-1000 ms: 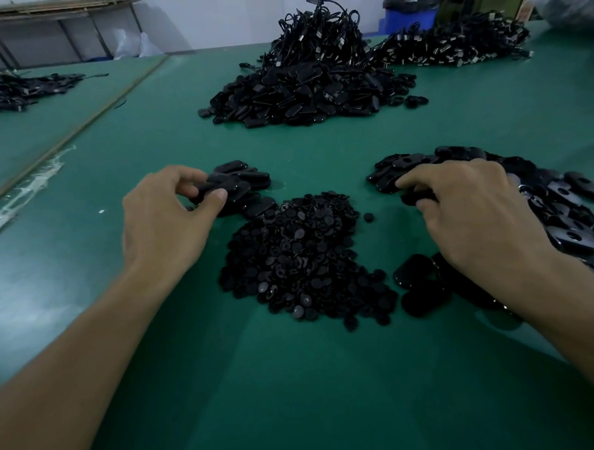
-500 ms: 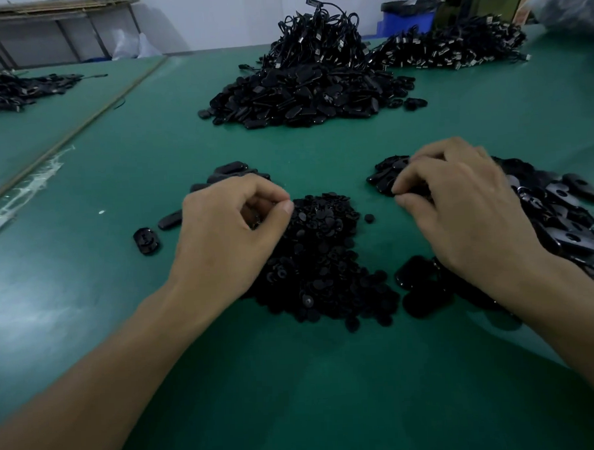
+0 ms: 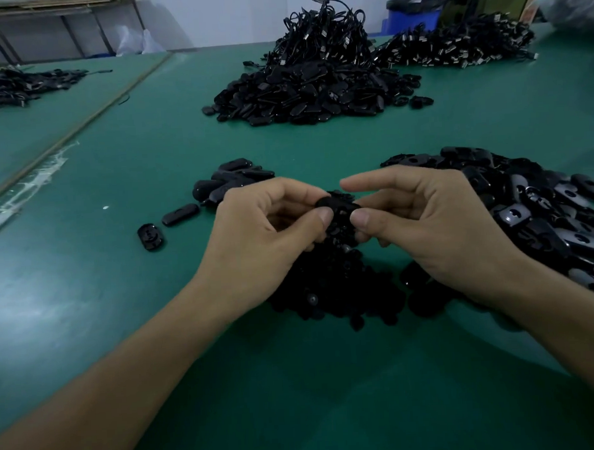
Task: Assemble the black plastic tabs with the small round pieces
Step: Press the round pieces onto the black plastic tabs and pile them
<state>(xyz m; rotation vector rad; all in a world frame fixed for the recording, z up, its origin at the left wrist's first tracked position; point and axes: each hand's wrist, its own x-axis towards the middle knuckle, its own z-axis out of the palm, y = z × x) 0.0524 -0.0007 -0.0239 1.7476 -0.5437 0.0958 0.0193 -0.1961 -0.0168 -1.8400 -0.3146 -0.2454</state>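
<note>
Two hands now meet over the heap of round pieces, which lies mid-tabletop toward the near edge. A second ago they were well apart: the left hand was at the small stack on the side of the left edge, and the right hand was in the tab pile by the right edge. Half a second ago the left hand had dropped onto the round pieces. Now it pinches one end of a single tab between thumb and fingers. The right hand pinches the other end under its thumb, with the forefinger straight out above. The tab is held up over the heap, between the two thumbs. Whether a round piece is in the left fingers or already seated in the tab cannot be told, since everything there is black on black. By my reading both fetches are done and the fitting step is in hand, with the round piece to be pressed into the tab. Two loose tabs lie left of the stack, in view since the left hand left that spot.
</note>
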